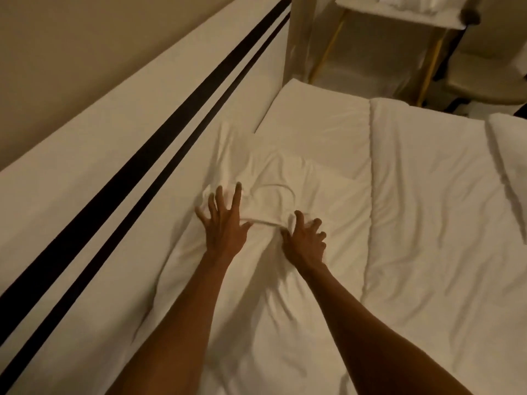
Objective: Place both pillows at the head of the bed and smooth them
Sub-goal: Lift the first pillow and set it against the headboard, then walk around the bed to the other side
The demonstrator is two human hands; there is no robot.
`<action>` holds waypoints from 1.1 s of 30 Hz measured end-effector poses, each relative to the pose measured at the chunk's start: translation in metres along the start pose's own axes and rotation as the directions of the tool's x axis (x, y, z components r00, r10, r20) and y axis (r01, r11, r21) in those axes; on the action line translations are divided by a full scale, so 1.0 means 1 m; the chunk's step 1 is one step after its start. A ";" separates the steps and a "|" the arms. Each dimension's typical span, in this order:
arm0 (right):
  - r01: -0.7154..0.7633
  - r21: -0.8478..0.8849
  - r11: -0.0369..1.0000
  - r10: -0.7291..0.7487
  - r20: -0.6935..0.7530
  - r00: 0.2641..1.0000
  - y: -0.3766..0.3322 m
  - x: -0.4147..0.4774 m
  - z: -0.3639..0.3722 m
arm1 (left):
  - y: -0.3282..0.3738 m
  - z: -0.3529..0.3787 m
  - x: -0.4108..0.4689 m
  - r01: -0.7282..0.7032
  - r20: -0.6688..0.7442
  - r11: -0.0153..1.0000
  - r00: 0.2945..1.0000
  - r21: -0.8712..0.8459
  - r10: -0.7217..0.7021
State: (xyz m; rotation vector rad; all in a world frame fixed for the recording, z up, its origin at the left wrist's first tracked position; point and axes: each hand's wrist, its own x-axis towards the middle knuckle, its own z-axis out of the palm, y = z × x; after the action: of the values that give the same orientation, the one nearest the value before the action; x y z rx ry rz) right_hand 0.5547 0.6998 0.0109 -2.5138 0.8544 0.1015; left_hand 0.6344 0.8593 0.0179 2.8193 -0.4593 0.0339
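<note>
A white pillow point(273, 178) lies against the headboard point(119, 155) at the head of the bed, its cover wrinkled. My left hand point(225, 223) presses flat on its near left part with fingers spread. My right hand point(306, 240) rests on the pillow's near edge with fingers curled, bunching a fold of the cover. Closer to me a second white pillow point(256, 323) lies along the headboard, under my forearms. At the right edge of the view a further white pillow-like shape point(510, 166) shows only in part.
A white duvet point(442, 223) covers the bed to the right, its folded edge running past the pillows. The white headboard carries two dark stripes point(159, 143). Beyond the bed stand a white shelf unit point(393, 21) with yellow legs and a beige chair point(490, 78).
</note>
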 end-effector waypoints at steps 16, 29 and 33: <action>0.099 -0.068 0.993 -0.088 0.156 0.984 0.044 -0.032 0.117 | -0.078 0.105 -0.070 -0.048 0.211 0.998 0.976 -0.033 0.054; -0.024 -0.150 0.988 0.070 0.312 0.948 0.092 -0.081 0.012 | -0.007 0.001 -0.125 -0.138 0.466 0.989 0.879 0.050 0.099; -0.056 -0.138 0.989 0.089 0.253 0.963 0.134 -0.112 -0.072 | 0.067 -0.056 -0.145 -0.127 0.408 0.988 0.909 0.084 0.083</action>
State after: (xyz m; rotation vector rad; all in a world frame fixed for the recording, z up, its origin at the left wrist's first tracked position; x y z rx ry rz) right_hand 0.3795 0.6363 0.0428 -2.5137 0.8549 0.5135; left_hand 0.4773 0.8588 0.0800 2.9036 -0.7192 -0.5282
